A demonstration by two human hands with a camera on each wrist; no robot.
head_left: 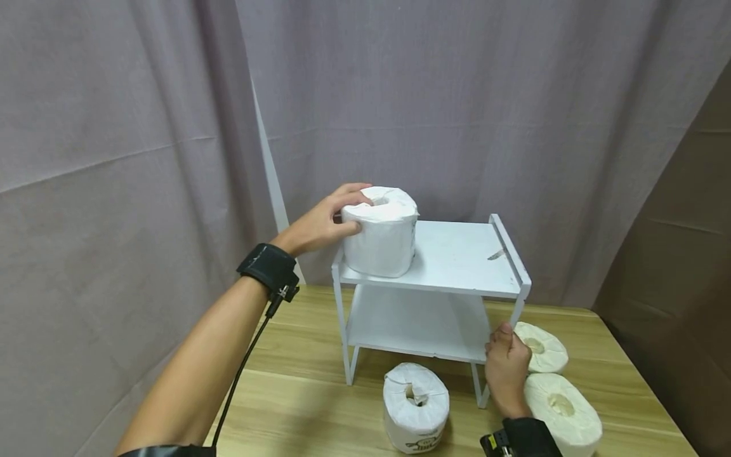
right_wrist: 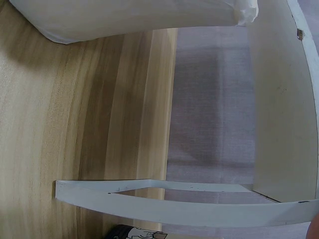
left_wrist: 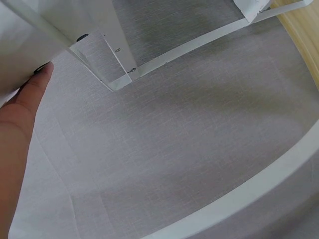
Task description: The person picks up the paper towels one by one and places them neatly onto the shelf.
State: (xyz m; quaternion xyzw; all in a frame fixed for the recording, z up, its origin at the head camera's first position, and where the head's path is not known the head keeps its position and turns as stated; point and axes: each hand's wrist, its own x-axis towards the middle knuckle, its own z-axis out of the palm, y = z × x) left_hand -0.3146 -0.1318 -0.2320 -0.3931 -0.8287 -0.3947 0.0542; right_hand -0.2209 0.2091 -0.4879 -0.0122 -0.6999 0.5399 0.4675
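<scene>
My left hand (head_left: 337, 212) holds a white paper-wrapped toilet paper roll (head_left: 379, 244) by its left side. Its fingers reach over the roll's top, and the thumb lies against the front. The roll stands upright at the left end of a white two-tier shelf (head_left: 457, 254). In the left wrist view a finger (left_wrist: 32, 94) lies along the roll's underside edge. My right hand (head_left: 508, 365) grips the shelf's right front leg, near the lower tier. In the right wrist view that leg (right_wrist: 199, 211) runs to a fingertip at the right edge.
Another wrapped toilet paper roll (head_left: 415, 406) stands on the wooden table (head_left: 285, 355) in front of the shelf. Two more, a far roll (head_left: 548, 349) and a near roll (head_left: 571, 419), stand to the right of the shelf. Grey curtains (head_left: 457, 95) hang behind and at the left.
</scene>
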